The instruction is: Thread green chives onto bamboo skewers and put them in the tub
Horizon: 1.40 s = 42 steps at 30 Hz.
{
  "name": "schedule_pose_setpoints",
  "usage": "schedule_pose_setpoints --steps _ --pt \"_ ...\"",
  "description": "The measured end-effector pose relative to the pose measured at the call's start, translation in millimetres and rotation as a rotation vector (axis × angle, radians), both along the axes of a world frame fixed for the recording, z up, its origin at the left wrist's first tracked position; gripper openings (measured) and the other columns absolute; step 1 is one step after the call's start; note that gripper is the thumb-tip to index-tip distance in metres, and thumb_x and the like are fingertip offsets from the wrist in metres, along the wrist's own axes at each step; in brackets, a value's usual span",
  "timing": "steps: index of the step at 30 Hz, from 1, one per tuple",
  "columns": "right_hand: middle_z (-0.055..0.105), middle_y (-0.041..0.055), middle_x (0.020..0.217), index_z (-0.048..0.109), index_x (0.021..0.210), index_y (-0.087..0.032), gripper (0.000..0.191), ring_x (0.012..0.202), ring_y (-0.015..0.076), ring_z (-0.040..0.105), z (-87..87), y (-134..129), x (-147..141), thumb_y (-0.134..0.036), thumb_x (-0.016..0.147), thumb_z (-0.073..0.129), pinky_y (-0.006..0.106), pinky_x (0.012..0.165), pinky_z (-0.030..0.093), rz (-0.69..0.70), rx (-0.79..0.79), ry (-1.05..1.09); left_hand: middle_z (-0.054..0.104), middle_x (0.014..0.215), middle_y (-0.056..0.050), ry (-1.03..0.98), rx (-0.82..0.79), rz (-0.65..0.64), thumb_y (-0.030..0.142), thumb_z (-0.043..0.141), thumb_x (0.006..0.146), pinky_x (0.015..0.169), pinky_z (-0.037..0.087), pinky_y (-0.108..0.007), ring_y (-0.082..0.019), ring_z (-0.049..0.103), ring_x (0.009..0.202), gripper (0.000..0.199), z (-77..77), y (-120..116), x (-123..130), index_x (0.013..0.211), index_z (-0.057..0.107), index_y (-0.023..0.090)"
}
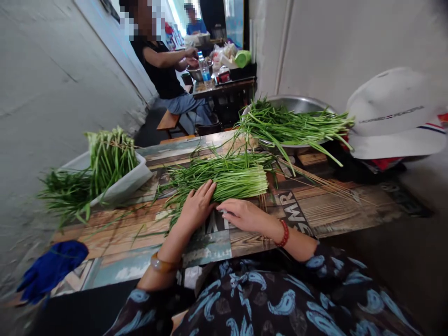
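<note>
A loose bundle of long green stalks [241, 182] lies on the patterned wooden table [210, 245], its pale cut ends toward the right. My left hand [199, 205] rests on the near left part of the bundle, fingers stretched out over the stalks. Just right of it, my right hand [241, 214] is at the bundle's near edge with its fingers bent together; whatever is between them is too small to name. Thin brown ties [322, 183] lie on the table right of the bundle, and a few hang under its cut ends.
A white bin [122, 184] with tied greens stands left. Behind the bundle, a metal bowl [304, 105] holds more stalks. Blue gloves [52, 268] lie at the left corner, a white cap [392, 116] at the right. Two people sit at tables farther back.
</note>
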State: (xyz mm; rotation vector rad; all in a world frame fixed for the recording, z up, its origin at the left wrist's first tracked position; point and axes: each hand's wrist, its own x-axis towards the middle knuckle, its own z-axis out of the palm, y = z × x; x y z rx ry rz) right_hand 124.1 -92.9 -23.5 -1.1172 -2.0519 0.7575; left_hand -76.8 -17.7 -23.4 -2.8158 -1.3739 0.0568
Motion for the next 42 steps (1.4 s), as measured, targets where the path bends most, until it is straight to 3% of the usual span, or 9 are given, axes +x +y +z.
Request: schedule_pose_setpoints --steps 6,10,13,20,25,29,33,37,42 --pt "0.068 0.0042 0.089 0.065 0.095 -0.02 0.016 0.081 0.0186 0.065 -4.1 -50.1 51.7 -0.034 0.094 0.058 0.03 0.074 0.048 -0.517 -0.016 -0.088 0.03 0.161 -0.012 -0.074 0.052 0.016 0.033 0.048 0.096 0.116 0.034 -0.052 -0.03 0.035 0.146 0.062 -13.2 -4.4 0.2 0.154 0.031 0.018" --pt "0.065 0.0026 0.081 0.061 0.095 -0.02 0.022 0.073 0.0198 0.063 -18.5 -57.6 63.1 -0.039 0.087 0.066 0.03 0.064 0.043 -0.654 -0.07 -0.306 0.033 0.16 -0.014 -0.111 0.069 -0.017 0.034 0.05 0.095 0.115 0.035 -0.052 -0.031 0.037 0.145 0.063 -13.7 -6.2 -2.0 0.153 0.034 0.016" --pt "0.064 0.0027 0.079 0.059 0.099 -0.018 0.015 0.072 0.0194 0.062 -29.5 -48.0 61.6 -0.026 0.087 0.062 0.031 0.067 0.046 -0.71 -0.04 -0.238 0.039 0.157 -0.014 -0.12 0.109 -0.047 0.031 0.05 0.095 0.111 0.039 -0.049 -0.031 0.043 0.141 0.057 -10.7 -11.9 -6.7 0.149 0.041 0.016" --pt "0.067 0.0019 0.087 0.054 0.112 -0.021 0.022 0.069 0.0137 0.064 -38.1 -38.9 60.7 -0.029 0.091 0.057 0.027 0.064 0.053 -0.611 0.007 0.39 0.052 0.148 -0.01 -0.178 0.19 0.019 0.017 0.042 0.096 0.101 0.046 -0.048 -0.031 0.056 0.129 0.047 -1.5 -31.0 -31.7 0.14 0.054 0.025" --pt "0.066 -0.0008 0.086 0.052 0.112 -0.023 0.024 0.06 0.0094 0.059 -24.0 -38.8 51.5 -0.031 0.091 0.062 0.024 0.056 0.051 -0.508 -0.027 0.604 0.046 0.152 -0.018 -0.496 0.038 -0.021 0.042 0.064 0.087 0.113 0.04 -0.051 -0.033 0.046 0.139 0.071 29.3 -45.6 -38.8 0.149 0.04 0.018" --pt "0.067 -0.002 0.084 0.051 0.11 -0.024 0.027 0.059 0.0084 0.059 -8.6 -37.2 47.3 -0.029 0.089 0.066 0.022 0.055 0.051 -0.444 -0.071 0.703 0.046 0.152 -0.016 -0.726 -0.056 -0.053 0.046 0.064 0.087 0.118 0.035 -0.046 -0.029 0.045 0.14 0.072 60.4 -36.7 -2.8 0.149 0.04 0.018" --pt "0.069 -0.0025 0.085 0.05 0.112 -0.024 0.029 0.057 0.008 0.059 -0.1 -37.7 51.1 -0.027 0.088 0.067 0.022 0.055 0.051 -0.388 -0.101 0.714 0.058 0.14 -0.017 -0.924 -0.194 -0.117 0.044 0.07 0.082 0.113 0.039 -0.045 -0.028 0.053 0.131 0.068 71.5 -5.6 46.9 0.141 0.051 0.015" --pt "0.069 -0.0024 0.084 0.049 0.116 -0.023 0.036 0.054 0.0077 0.058 2.9 -32.3 62.0 -0.032 0.087 0.068 0.022 0.053 0.05 -0.356 -0.188 0.719 0.071 0.088 -0.005 -0.944 -0.455 -0.152 0.04 0.065 0.083 0.077 0.05 -0.028 -0.016 0.064 0.081 0.032 71.6 9.8 80.4 0.097 0.07 0.012" --pt "0.062 -0.0068 0.067 0.048 0.126 -0.019 0.045 0.039 0.0061 0.049 11.5 -10.6 68.9 -0.043 0.09 0.059 0.017 0.037 0.037 -0.246 -0.399 0.671 0.044 0.056 0.005 -0.903 -0.633 -0.096 0.037 0.066 0.079 0.051 0.028 -0.02 -0.006 0.037 0.054 0.031 64.2 6.7 96.5 0.064 0.059 0.012"
